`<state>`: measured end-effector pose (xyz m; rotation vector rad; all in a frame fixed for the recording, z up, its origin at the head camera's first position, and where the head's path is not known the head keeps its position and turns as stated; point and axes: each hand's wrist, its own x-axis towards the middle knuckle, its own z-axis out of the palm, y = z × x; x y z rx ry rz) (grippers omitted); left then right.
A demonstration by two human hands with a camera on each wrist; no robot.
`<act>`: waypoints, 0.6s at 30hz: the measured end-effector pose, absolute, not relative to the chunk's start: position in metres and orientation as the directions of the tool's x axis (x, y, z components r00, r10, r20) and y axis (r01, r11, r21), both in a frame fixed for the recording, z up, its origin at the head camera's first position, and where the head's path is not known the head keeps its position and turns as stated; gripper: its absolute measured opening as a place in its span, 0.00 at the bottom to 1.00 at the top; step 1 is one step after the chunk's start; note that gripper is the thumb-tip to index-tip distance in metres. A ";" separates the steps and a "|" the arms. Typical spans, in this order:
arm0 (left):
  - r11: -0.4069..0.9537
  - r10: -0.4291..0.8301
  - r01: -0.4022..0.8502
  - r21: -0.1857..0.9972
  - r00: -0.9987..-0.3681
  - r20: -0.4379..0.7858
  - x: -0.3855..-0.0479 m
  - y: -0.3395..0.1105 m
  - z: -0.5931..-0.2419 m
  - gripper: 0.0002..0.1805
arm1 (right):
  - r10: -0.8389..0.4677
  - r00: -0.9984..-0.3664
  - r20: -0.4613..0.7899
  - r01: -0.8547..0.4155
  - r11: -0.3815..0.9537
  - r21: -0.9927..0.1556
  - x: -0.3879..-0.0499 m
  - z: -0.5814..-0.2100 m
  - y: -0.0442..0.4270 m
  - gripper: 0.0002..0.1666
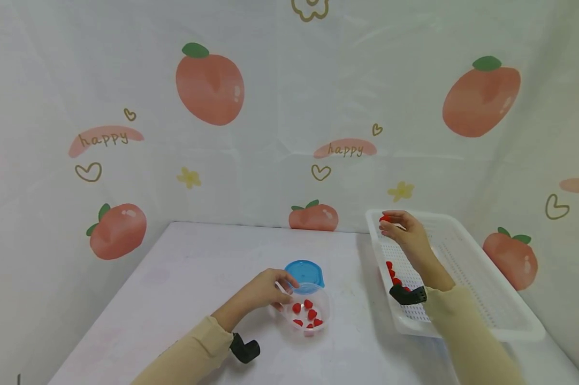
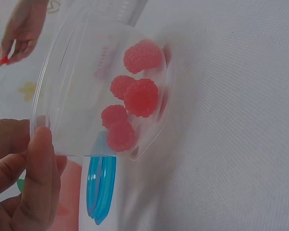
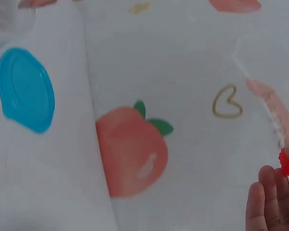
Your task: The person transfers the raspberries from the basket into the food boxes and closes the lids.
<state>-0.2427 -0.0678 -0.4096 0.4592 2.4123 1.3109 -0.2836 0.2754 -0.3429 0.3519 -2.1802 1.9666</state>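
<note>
A clear round tub (image 1: pixel 324 305) with several red raspberries (image 1: pixel 311 314) in it stands on the table. My left hand (image 1: pixel 265 291) pinches its rim at the left side; in the left wrist view the fingers (image 2: pixel 38 178) hold the tub wall (image 2: pixel 72 106). Between the thumb and fingers of my right hand (image 1: pixel 407 235) is one red raspberry (image 1: pixel 385 218), raised over the back left corner of the white basket (image 1: pixel 463 227). That same berry (image 3: pixel 288 163) shows at the right edge of the right wrist view. More raspberries (image 1: pixel 392 273) lie along the basket's left side.
Just behind the tub lies a blue lid (image 1: pixel 304 272), flat on the white table (image 1: pixel 198 267). The basket takes up the table's right side, its raised wall facing the tub. A printed curtain (image 1: pixel 270 160) hangs behind the table.
</note>
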 end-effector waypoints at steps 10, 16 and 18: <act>0.514 0.442 0.110 0.851 -0.884 -0.152 -0.242 -0.067 -0.409 0.13 | -0.086 -0.936 0.340 -0.339 -0.026 -0.940 -0.268 -0.331 0.234 0.11; 0.514 0.445 0.114 0.850 -0.883 -0.150 -0.243 -0.067 -0.409 0.13 | -0.135 -0.926 0.353 -0.359 0.025 -0.933 -0.257 -0.332 0.213 0.10; 0.512 0.446 0.115 0.851 -0.882 -0.149 -0.243 -0.067 -0.409 0.13 | -0.145 -0.926 0.348 -0.360 0.066 -0.931 -0.254 -0.334 0.207 0.10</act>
